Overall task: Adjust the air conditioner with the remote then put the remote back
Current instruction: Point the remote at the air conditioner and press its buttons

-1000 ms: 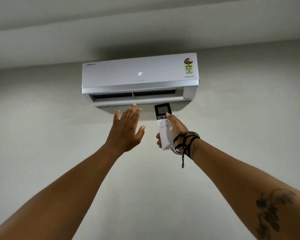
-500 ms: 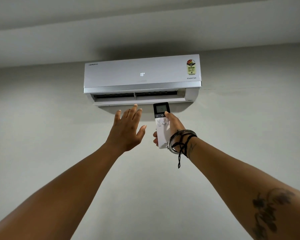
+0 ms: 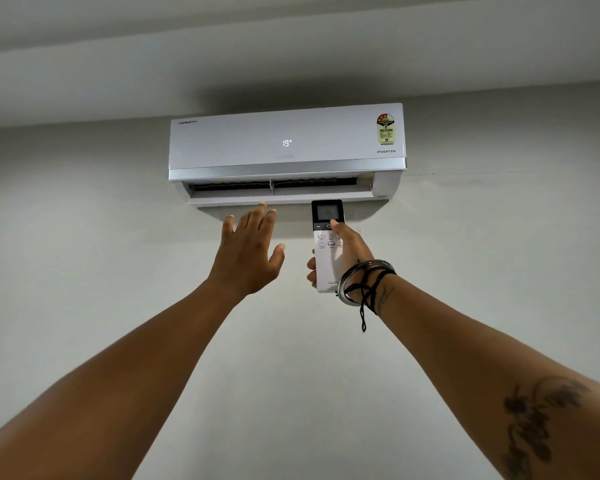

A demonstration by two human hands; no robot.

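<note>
We aim the remote (image 3: pixel 328 244) gripped in our right hand (image 3: pixel 349 258) at the air conditioner (image 3: pixel 286 147), thumb on its buttons, while our empty, spread left hand (image 3: pixel 248 252) tests the airflow.

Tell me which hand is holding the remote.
The right hand, the one with wrist bangles, grips the remote; the left hand is open and empty.

wall (image 3: pixel 84 237): plain pale grey | ceiling (image 3: pixel 153 22): white, stepped ledge | light: dim, even
</note>
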